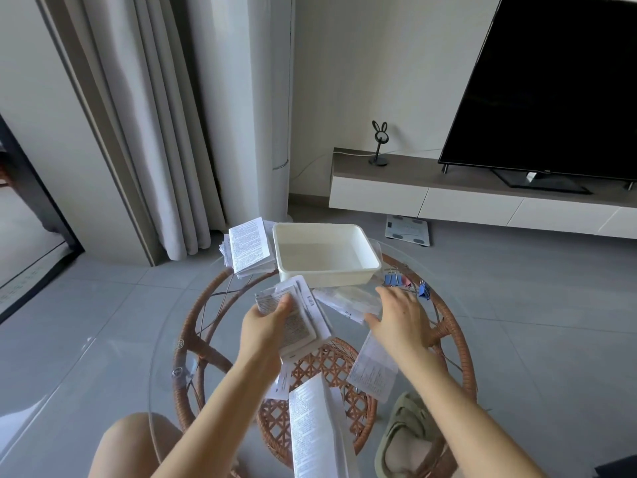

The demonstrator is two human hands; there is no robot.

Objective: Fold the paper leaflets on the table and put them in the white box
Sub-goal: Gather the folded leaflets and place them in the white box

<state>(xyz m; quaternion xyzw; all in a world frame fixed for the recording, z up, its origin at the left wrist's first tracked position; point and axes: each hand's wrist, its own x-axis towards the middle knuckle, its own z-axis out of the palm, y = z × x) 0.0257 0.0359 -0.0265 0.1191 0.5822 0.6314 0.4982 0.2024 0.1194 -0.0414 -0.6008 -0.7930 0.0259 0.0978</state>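
Left hand [265,326] grips a folded leaflet [298,322] over the middle of the glass table [213,291]. The thumb is pressed on the top face and the fingers are curled under and out of sight. More printed sheets stick out beneath the leaflet.

Up and left of that hand, a stack of leaflets [249,246] lies at the far table edge, touching the left wall of the white box [327,270]. The box sits at the far side, just beyond both hands, and nothing shows inside it.

A long unfolded leaflet [312,429] runs toward the near edge between the two forearms.

Right hand [400,315] is spread palm down with fingers straight and thumb out, holding nothing. A flat leaflet [348,301], blurred, lies just left of it under the fingertips [381,290]. Cannot tell whether they touch it. Another leaflet [372,374] lies partly under the right wrist, nearer the person.

Binder clips [394,279], blue and pink, lie just beyond the right hand, beside the box's near right corner.

On the floor at right, a sandal [406,432] shows through the glass. A dark TV [551,81] stands on a low bench [413,188] against the far wall.
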